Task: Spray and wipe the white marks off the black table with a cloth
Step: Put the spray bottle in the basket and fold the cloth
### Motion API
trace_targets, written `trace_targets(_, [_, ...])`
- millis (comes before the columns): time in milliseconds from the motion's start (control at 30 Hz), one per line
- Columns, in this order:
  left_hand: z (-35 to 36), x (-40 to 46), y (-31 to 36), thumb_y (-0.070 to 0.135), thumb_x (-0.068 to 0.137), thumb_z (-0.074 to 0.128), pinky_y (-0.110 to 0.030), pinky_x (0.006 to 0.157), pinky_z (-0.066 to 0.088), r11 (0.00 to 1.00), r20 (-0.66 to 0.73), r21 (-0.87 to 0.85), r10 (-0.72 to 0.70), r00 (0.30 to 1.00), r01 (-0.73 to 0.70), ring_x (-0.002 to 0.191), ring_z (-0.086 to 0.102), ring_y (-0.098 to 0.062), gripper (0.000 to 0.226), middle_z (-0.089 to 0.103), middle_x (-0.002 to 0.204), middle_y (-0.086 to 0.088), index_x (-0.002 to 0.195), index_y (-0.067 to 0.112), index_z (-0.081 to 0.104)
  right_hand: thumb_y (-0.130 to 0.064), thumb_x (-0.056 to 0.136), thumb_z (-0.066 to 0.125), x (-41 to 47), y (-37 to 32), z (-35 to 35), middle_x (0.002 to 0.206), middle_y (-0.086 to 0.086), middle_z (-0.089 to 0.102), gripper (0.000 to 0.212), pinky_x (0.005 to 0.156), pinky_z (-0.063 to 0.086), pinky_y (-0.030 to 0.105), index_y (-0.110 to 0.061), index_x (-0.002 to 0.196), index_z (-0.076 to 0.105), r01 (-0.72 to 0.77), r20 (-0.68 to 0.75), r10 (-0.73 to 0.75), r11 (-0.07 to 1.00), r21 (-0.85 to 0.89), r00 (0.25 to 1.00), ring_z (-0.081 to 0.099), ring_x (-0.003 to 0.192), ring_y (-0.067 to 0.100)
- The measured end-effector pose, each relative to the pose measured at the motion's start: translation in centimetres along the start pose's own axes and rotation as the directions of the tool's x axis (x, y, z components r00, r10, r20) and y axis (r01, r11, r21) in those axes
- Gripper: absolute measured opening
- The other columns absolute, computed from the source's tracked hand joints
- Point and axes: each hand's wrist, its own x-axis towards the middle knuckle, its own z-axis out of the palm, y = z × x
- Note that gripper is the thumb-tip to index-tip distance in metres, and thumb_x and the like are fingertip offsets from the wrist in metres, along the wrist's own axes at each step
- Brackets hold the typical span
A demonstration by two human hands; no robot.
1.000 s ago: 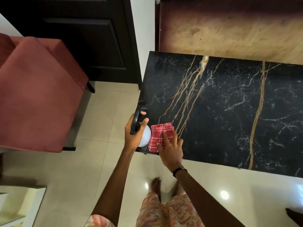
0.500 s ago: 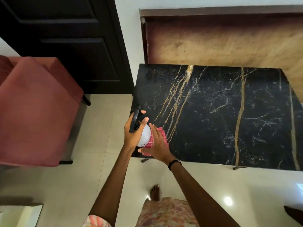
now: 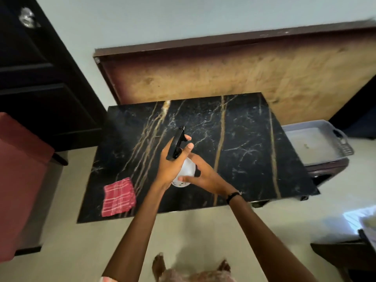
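Note:
The black marble-patterned table [image 3: 254,159] with gold and white veins stands in front of me. A white spray bottle [image 3: 186,173] with a black trigger head is held above its middle. My left hand [image 3: 173,161] grips the bottle's neck and trigger, nozzle pointing away. My right hand [image 3: 205,177] cups the bottle's round body from the right and below. A folded red checked cloth [image 3: 118,197] lies flat on the table's near left corner, apart from both hands.
A red upholstered chair [image 3: 18,180] stands at the left. A dark door [image 3: 40,78] is behind it. A brown wooden board [image 3: 234,72] leans on the wall behind the table. A grey tray [image 3: 317,143] sits on a low stand to the right.
Both hands lifted the spray bottle from the table's left corner to above its middle. My right hand left the cloth and now holds the bottle. The view shifted back.

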Motion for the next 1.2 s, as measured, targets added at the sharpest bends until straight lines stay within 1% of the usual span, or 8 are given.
trace_targets(167, [11.8,0.3,2.4,0.024,0.087,0.066,-0.006,0.078,0.047,0.993,0.081,-0.113,-0.021,0.996,0.030,0.101,0.064,0.002,0.026,0.069,0.112,0.003,0.112,0.016,0.066,-0.021,0.089,0.067,-5.0,2.0,-9.9,0.133,-0.011,0.052,0.045,0.104,0.039,0.023,-0.032,0.129,0.050,0.040,-0.176,-0.045,0.999,-0.032,0.983,0.049,0.122,0.003])
trace_targets(300, [19.2,1.8,4.1,0.021,0.089,0.065,-0.007,0.081,0.046,0.994,0.188,-0.110,0.022,0.982,-0.001,0.101,0.062,0.005,0.026,0.068,0.111,0.005,0.114,0.013,0.065,-0.030,0.087,0.066,-7.5,4.6,-16.6,0.121,-0.005,0.065,0.041,0.097,0.050,0.039,-0.020,0.125,0.059,-0.021,-0.217,0.010,0.999,-0.050,0.976,0.060,0.112,0.010])
trace_targets(533, [29.6,6.6,5.8,0.019,0.089,0.064,-0.003,0.075,0.046,0.999,0.419,-0.043,0.023,0.907,-0.005,0.094,0.062,0.013,0.032,0.068,0.109,0.005,0.121,0.011,0.062,-0.024,0.090,0.065,-8.8,9.6,-27.9,0.140,-0.004,0.052,0.052,0.109,0.041,0.037,-0.020,0.139,0.047,-0.048,-0.113,0.043,0.998,-0.050,0.993,0.047,0.129,0.008])
trace_targets(667, [34.7,10.3,6.5,0.009,0.091,0.061,-0.011,0.077,0.051,0.999,0.569,-0.032,0.047,0.821,-0.036,0.096,0.064,0.003,0.030,0.067,0.108,-0.009,0.120,0.003,0.061,-0.026,0.089,0.067,-8.9,12.1,-34.4,0.132,-0.015,0.053,0.047,0.105,0.042,0.027,-0.039,0.129,0.046,-0.139,-0.023,0.140,0.990,0.020,0.990,0.048,0.126,0.002])
trace_targets(767, [38.4,13.3,6.8,0.007,0.091,0.060,-0.024,0.092,0.051,0.996,0.681,-0.031,0.086,0.727,-0.089,0.110,0.062,-0.021,0.031,0.062,0.120,-0.021,0.121,-0.001,0.058,-0.021,0.088,0.068,-9.1,14.2,-38.8,0.126,-0.017,0.053,0.047,0.092,0.042,0.011,-0.026,0.130,0.047,-0.203,0.000,0.204,0.977,0.061,0.979,0.049,0.117,-0.011])
trace_targets(867, [41.9,15.7,6.9,0.003,0.092,0.057,-0.020,0.091,0.049,0.997,0.739,-0.023,0.068,0.670,-0.076,0.110,0.061,-0.008,0.034,0.061,0.121,-0.011,0.126,-0.002,0.053,-0.013,0.089,0.067,-8.9,16.6,-42.7,0.118,-0.024,0.048,0.042,0.083,0.038,0.000,-0.024,0.124,0.047,-0.248,0.030,0.247,0.967,0.058,0.969,0.046,0.104,-0.025])
trace_targets(1067, [48.8,20.3,4.0,0.017,0.091,0.063,-0.033,0.096,0.049,0.999,0.668,0.045,-0.045,0.743,0.020,0.114,0.059,-0.016,0.030,0.064,0.118,-0.010,0.119,0.009,0.061,-0.026,0.070,0.085,-7.9,23.0,-47.1,0.110,-0.008,0.068,0.040,0.093,0.048,0.031,-0.036,0.103,0.065,-0.299,-0.264,0.347,0.932,0.207,0.900,0.060,0.108,0.008])
trace_targets(1200, [52.7,22.1,-2.5,0.015,0.086,0.068,-0.025,0.102,0.033,0.943,0.490,0.146,-0.331,0.806,0.298,0.136,0.035,-0.014,0.049,0.044,0.143,0.000,0.131,0.020,0.048,-0.014,0.074,0.081,-7.2,28.4,-47.6,0.098,-0.002,0.071,0.032,0.087,0.050,0.032,-0.030,0.099,0.068,-0.246,-0.546,0.362,0.929,0.277,0.755,0.066,0.097,0.014])
